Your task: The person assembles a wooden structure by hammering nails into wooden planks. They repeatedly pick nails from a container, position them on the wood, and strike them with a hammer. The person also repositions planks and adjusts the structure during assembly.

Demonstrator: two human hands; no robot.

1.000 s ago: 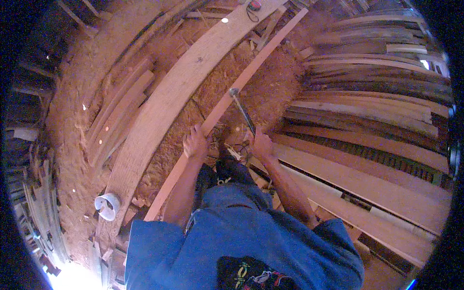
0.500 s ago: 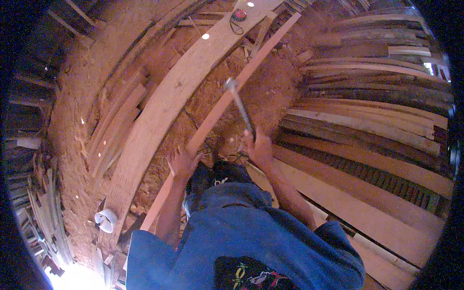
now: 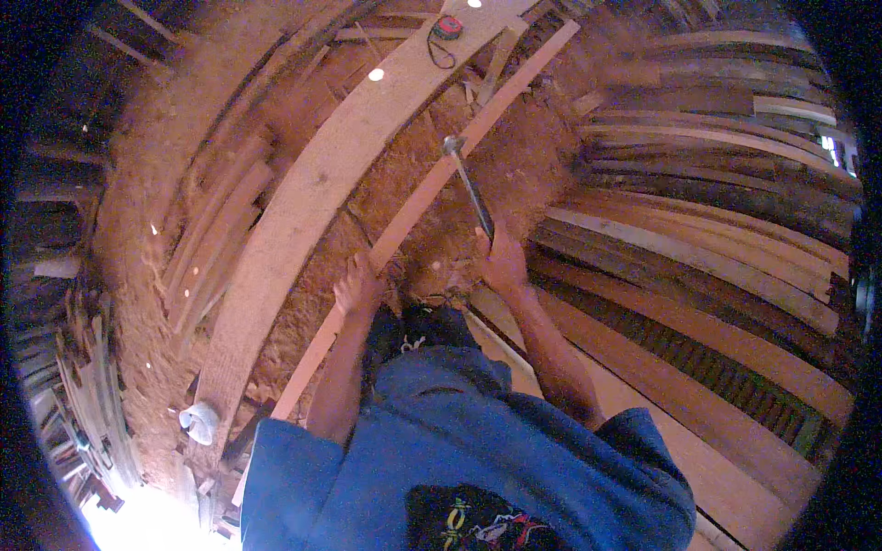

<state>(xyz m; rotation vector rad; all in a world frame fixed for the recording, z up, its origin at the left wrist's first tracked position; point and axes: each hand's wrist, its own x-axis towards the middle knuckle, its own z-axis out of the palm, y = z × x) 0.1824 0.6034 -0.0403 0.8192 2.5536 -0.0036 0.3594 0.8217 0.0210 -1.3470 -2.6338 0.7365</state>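
Head view: narrow plank [image 3: 425, 199] under left hand [image 3: 358, 283]
Left grip: clamped on plank
Right hand [image 3: 504, 262]: wrapped round hammer [image 3: 475, 195] handle
Hammer head [image 3: 451, 145]: beyond right hand, plank contact unclear
Tape measure [image 3: 448, 28]: well ahead of left hand

Matt wooden strip [image 3: 413, 209], apparently metal hammer head [image 3: 451, 145].

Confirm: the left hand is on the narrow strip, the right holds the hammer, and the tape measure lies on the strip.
No: the tape measure lies on the wide board, not the strip, as the head view shows. The left hand is on the strip and the right hand holds the hammer.
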